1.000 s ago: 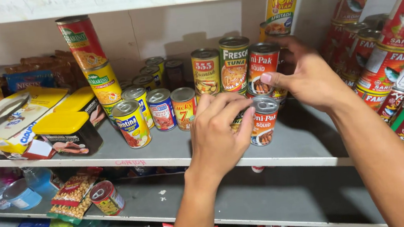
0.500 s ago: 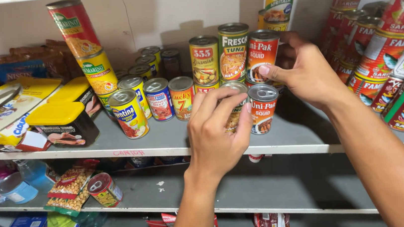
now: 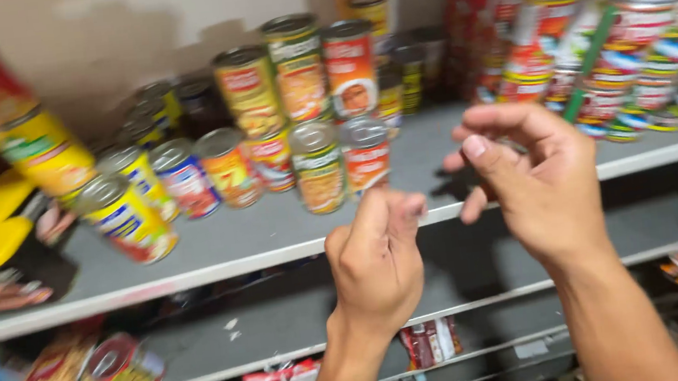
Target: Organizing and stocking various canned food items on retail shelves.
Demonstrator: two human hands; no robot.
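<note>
Left hand [image 3: 376, 262]: loosely curled, empty, held in front of the grey shelf [image 3: 276, 231] edge. Right hand [image 3: 535, 182]: fingers half bent, empty, just beside the left. Nearest items: two small tins, one green-and-orange [image 3: 319, 167] and one orange-and-white [image 3: 366, 154], upright at the shelf front, clear of both hands. Behind: taller tins [image 3: 298, 64]. Left: tilted yellow tins [image 3: 128, 217]. Right: stacked red-labelled tins [image 3: 643, 49]. View blurred.

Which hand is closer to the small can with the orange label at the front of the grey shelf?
The left hand. Its fingertips are just below the small orange can, not touching it. The right hand is farther off to the right, in front of the shelf edge, empty.
</note>
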